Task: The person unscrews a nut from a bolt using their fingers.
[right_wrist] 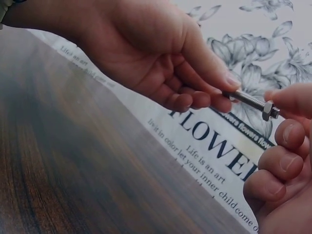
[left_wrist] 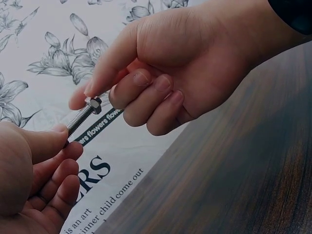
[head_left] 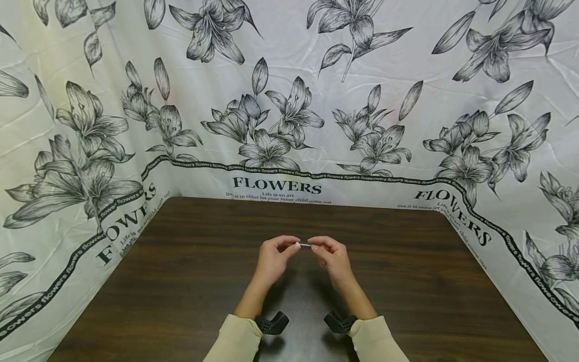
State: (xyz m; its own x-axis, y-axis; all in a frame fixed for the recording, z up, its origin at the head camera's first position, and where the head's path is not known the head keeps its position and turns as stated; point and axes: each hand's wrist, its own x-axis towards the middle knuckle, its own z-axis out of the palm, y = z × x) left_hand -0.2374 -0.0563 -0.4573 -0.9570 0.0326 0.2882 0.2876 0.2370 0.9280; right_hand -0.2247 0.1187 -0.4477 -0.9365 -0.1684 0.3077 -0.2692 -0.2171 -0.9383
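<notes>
A silvery threaded bolt (head_left: 305,245) with a hex nut (right_wrist: 267,110) near one end spans the gap between the two hands. My left hand (head_left: 271,259) pinches the bolt's other end between thumb and fingers, hiding that end. At the nut's end, my right hand (head_left: 332,259) has its thumb and index finger together at the nut. In the left wrist view the right hand's other fingers (left_wrist: 151,100) are curled towards its palm. A short stub of thread shows beyond the nut in the right wrist view.
Below the hands lies a dark brown wood-grain table (head_left: 203,281). A white cloth (head_left: 289,75) with printed lilies and lettering hangs along its back and sides. A black device (head_left: 273,323) sits at the left wrist, another black device (head_left: 339,322) at the right.
</notes>
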